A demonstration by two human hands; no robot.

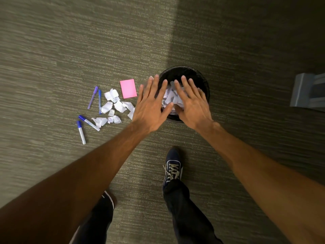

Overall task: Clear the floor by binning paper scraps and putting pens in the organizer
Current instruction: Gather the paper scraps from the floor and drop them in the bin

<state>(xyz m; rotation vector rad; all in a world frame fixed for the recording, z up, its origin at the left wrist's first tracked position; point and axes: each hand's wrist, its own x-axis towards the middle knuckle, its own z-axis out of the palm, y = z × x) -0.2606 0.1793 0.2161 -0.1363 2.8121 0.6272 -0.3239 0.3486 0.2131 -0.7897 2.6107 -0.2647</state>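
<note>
Hands [173, 106] spread flat, over bin [204, 81]

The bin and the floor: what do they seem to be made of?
The bin looks like black metal mesh or plastic; blur leaves this open. The floor seems to be low-pile carpet in matte grey-green, judging by its fine woven streaks.

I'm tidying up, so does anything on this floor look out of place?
Yes. Crumpled paper scraps, four pens and a pink sticky pad lie loose on the carpet left of the bin.
</note>
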